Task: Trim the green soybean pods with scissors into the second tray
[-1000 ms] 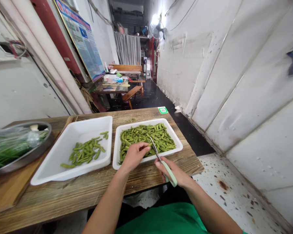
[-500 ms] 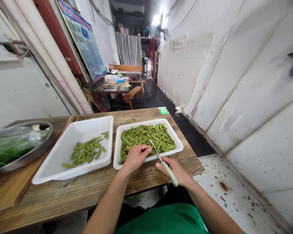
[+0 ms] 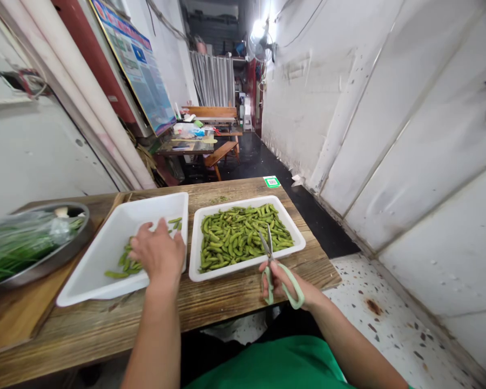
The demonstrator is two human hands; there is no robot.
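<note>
Head view, only one I've got. I have a wooden table (image 3: pixel 210 305) running across the frame with two white trays on it. The right tray (image 3: pixel 235 268) sits toward the table's right end, its near wall set back from the near edge. It's heaped with green pods (image 3: pixel 230 237) nearly wall to wall. The left tray (image 3: pixel 95 259) is just beside it, nearer the table's left end, with far fewer pods (image 3: pixel 124 260) in it, partly hidden by my left hand (image 3: pixel 157 251).

That hand is over the left tray's right half, palm down, fingers spread apart and slightly blurred. I see nothing gripped in it; contact with the pods below I can't tell.

My right hand (image 3: pixel 281 278) is near the table's near edge, toward the right end, closed on green-handled scissors (image 3: pixel 270 255), fingers in and around the handles. Blades stand apart in a V, tips pointing away from me, above the near part of the pod heap. No pod between them that I can make out.

Far right corner of the table: green-and-white code sticker (image 3: pixel 272 182). Small green scraps (image 3: pixel 222 199) by the far edge, behind the right tray. Left end: metal bowl (image 3: pixel 76 242) with bagged greens (image 3: pixel 22 246), on a wooden board (image 3: pixel 28 310).
</note>
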